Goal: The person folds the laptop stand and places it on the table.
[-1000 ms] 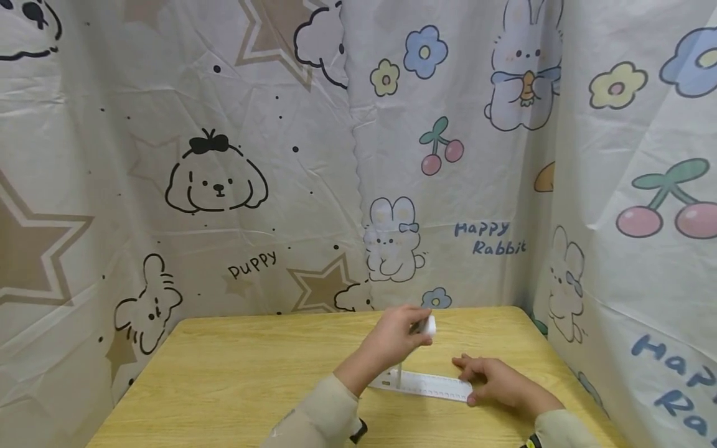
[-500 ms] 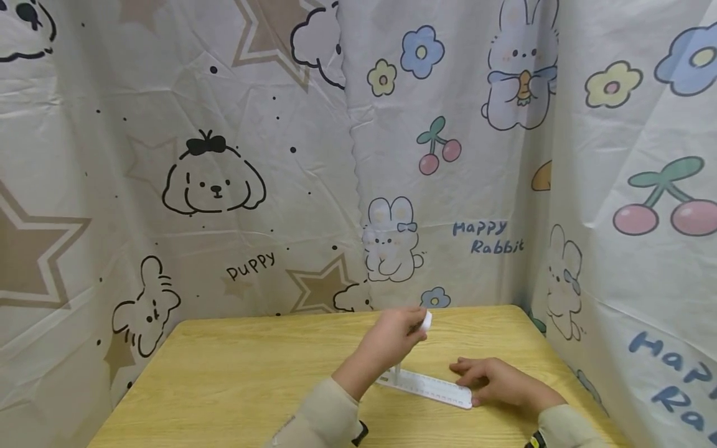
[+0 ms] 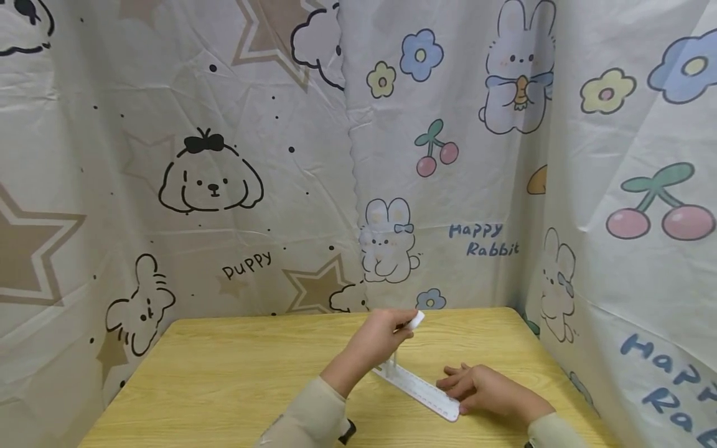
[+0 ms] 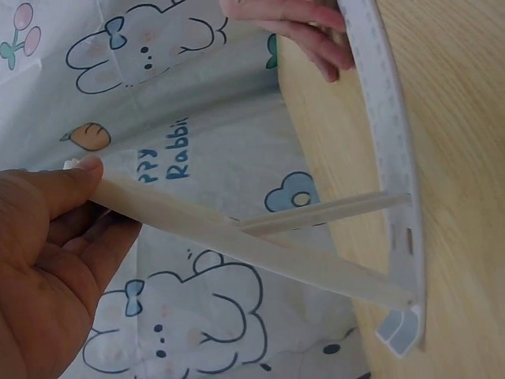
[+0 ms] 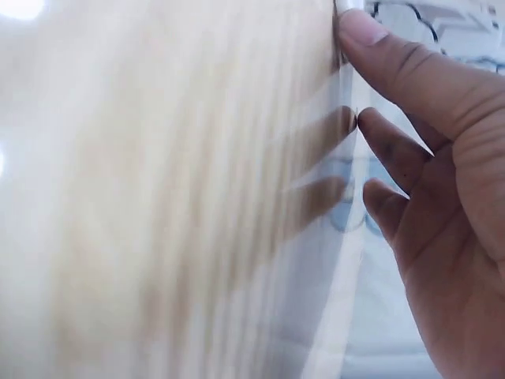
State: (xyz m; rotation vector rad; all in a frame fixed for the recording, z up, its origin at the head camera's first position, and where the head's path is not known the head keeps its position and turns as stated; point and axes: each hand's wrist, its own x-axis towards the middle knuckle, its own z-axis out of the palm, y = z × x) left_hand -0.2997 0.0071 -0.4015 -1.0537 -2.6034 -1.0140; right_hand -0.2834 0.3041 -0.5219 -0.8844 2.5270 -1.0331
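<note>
A long white base strip [image 3: 422, 393] with ruler-like marks lies on the wooden table, its near end angled towards me. In the left wrist view, a white hinged arm [image 4: 189, 217] slants up from one end of the base, propped by a thin strut [image 4: 323, 212]. My left hand [image 3: 376, 342] pinches the raised end of that arm between thumb and fingers. At the base's other end is my right hand [image 3: 487, 393], thumb at the tip and fingers along the far side, gripping it. In the right wrist view, the right fingertips [image 5: 377, 130] reach close to the glossy tabletop.
The yellow wood-grain table [image 3: 241, 373] carries the frame near its right half. Behind it and at the right hang printed curtains [image 3: 313, 186] with puppies, rabbits and cherries. A small blue-grey tab [image 4: 401, 332] sits by the hinged end of the base.
The base has swung on the table, its right end coming nearer to me and slightly left. Both hands have shifted a little left, the left one keeping hold of the raised arm.
</note>
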